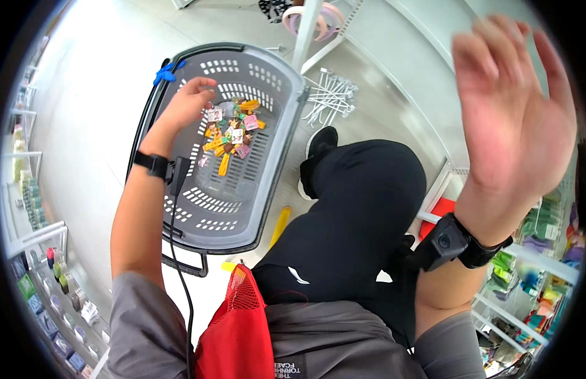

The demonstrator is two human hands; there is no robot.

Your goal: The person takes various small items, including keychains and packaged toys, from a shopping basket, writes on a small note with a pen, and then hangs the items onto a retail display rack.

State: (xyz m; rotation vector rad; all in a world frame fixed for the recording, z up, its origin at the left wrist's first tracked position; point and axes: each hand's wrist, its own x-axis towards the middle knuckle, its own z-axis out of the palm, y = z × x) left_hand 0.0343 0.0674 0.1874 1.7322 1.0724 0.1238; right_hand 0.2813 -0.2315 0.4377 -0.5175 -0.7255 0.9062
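My left hand reaches over the near-left side of a grey plastic shopping basket, fingers loosely bent, with no object visible in them. Below and beside its fingertips, a pile of small carded trinkets, with yellow, pink, white and brown parts, lies on the slotted basket floor. A blue item is on the basket's upper-left rim. Raised high at the right is my right hand, slightly blurred, its palm showing and fingers apart, touching nothing. Each wrist wears a black strap with a small device.
White metal display hooks lie piled on the floor right of the basket. A white rack post stands behind, near pastel rings. Stocked shelves line the left and lower right. A black cable runs from the left wrist. A red item sits near the right shelf.
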